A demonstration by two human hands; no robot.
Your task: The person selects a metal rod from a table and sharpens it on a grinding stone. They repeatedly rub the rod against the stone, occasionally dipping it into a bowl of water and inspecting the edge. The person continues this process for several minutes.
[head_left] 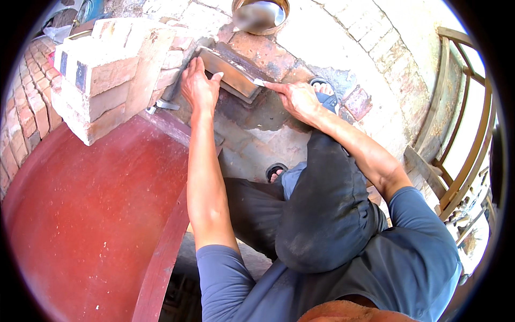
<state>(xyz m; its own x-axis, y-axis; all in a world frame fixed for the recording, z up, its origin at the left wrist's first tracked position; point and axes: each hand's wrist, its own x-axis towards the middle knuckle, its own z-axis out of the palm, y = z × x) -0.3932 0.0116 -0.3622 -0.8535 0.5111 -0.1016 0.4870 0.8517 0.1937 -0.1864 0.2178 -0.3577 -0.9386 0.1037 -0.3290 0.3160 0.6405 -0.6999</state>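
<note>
A long rectangular block (230, 75), brown on its near face with dark edges, lies at a slant on wet, stained paving in front of me. My left hand (199, 88) grips its left end, the thumb against the near side and the fingers reaching over the far corner. At the block's right end my right hand (300, 99) is closed, its index finger stretched along a small pale, shiny blade-like piece (258, 82). That piece touches or nearly touches the block's end. Its handle, if any, is hidden in my palm.
White-dusted bricks (110, 86) are stacked at the left, above a red tabletop (96, 214). Beyond the block stands a round basin (262, 16). A loose brick (357, 103) lies by my sandalled foot (323, 88). A wooden frame (466, 134) stands at the right.
</note>
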